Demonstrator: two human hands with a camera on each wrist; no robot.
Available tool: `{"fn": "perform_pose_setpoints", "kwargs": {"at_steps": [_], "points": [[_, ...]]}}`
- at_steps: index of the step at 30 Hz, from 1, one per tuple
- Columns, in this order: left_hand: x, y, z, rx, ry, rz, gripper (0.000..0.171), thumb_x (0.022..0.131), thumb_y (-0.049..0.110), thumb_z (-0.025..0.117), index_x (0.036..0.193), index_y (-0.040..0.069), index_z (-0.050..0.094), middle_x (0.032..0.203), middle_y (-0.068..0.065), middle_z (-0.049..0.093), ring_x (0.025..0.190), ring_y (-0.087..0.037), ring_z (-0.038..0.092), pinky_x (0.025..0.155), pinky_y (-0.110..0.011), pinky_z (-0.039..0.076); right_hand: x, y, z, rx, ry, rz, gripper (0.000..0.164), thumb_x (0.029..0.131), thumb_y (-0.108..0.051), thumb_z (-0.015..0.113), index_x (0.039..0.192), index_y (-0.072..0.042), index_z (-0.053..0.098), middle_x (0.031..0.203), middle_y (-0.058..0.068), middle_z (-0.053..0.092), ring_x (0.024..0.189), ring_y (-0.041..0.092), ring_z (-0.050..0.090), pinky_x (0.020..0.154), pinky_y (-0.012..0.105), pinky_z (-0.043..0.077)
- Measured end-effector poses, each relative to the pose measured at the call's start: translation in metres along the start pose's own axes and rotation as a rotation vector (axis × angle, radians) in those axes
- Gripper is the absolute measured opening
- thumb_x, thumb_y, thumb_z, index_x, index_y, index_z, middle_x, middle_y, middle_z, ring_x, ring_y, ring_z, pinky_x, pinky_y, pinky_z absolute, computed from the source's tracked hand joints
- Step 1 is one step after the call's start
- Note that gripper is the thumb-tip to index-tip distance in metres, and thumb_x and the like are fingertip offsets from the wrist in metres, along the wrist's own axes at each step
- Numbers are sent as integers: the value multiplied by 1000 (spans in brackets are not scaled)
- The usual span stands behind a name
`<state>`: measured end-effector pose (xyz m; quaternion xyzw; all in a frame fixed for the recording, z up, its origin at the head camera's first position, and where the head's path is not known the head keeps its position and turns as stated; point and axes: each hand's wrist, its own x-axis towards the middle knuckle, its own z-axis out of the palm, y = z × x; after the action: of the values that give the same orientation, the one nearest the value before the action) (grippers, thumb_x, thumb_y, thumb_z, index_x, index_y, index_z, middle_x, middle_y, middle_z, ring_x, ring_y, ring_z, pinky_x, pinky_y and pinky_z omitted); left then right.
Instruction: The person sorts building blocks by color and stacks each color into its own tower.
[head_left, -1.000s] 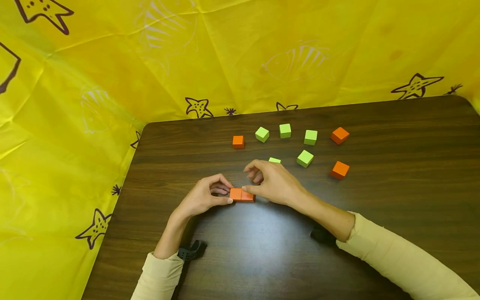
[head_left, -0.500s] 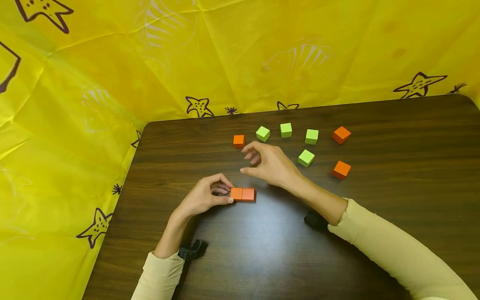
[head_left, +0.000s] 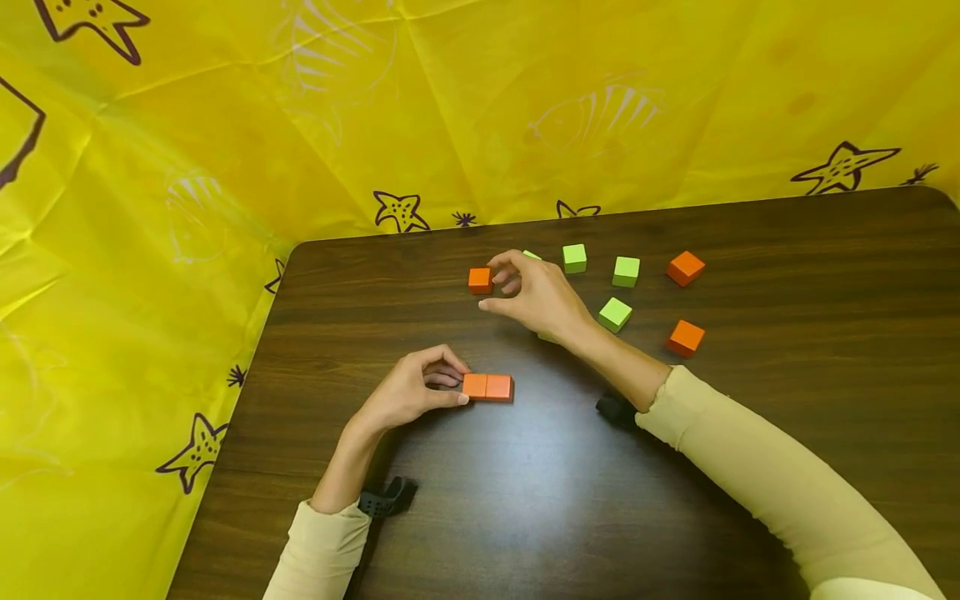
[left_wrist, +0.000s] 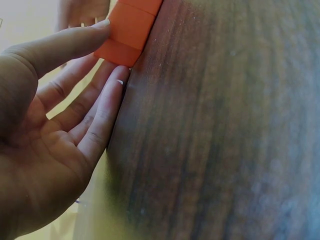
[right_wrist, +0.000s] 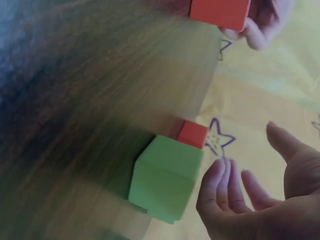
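Left hand [head_left: 408, 387]: thumb and fingertips pinching the left orange cube [head_left: 474, 386], on the table
Right orange cube [head_left: 500, 387]: flush against the former, faces touching
Right hand [head_left: 543, 296]: raised, fingers loosely bent, thumb parted from them, holding nothing; just beside the far orange cube [head_left: 480, 282]
Green cubes [head_left: 574, 259]: five, around the right hand, two mostly covered by hand and wrist
Outer orange cubes [head_left: 686, 338]: two, apart, farther right
Table [head_left: 525, 542]: dark wood grain
Backdrop [head_left: 480, 108]: yellow cloth, starfish and fish print

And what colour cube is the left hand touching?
An orange cube, clearest in the head view.
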<state>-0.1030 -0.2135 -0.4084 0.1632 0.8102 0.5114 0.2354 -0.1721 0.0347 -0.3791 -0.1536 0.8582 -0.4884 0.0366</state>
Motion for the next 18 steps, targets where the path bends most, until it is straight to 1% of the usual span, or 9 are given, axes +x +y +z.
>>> {"fn": "perform_pose_setpoints", "kwargs": {"at_steps": [6,12,18], "points": [[0,-1,0,-3,1,-8,30,80,1,82,104,6,65,110,-11,66,100,-23,68,88,-31,57,6,6,4,12,23,14,57,83,-30,83,130,-9,60,107,5,68,93,19,68,78,35,56],[1,-1,0,-9,-4,-8,30,79,1,82,104,6,65,110,-11,66,100,-23,68,87,-31,57,11,8,6,-19,23,39,56,83,-28,82,131,-8,60,105,6,69,92,20,68,79,35,56],[0,-1,1,-7,-1,-7,30,79,1,82,104,6,65,110,-10,66,99,-23,68,87,-32,57,17,11,10,-44,12,87,56,85,-28,81,133,-9,60,105,6,70,92,20,68,79,35,56]]}}
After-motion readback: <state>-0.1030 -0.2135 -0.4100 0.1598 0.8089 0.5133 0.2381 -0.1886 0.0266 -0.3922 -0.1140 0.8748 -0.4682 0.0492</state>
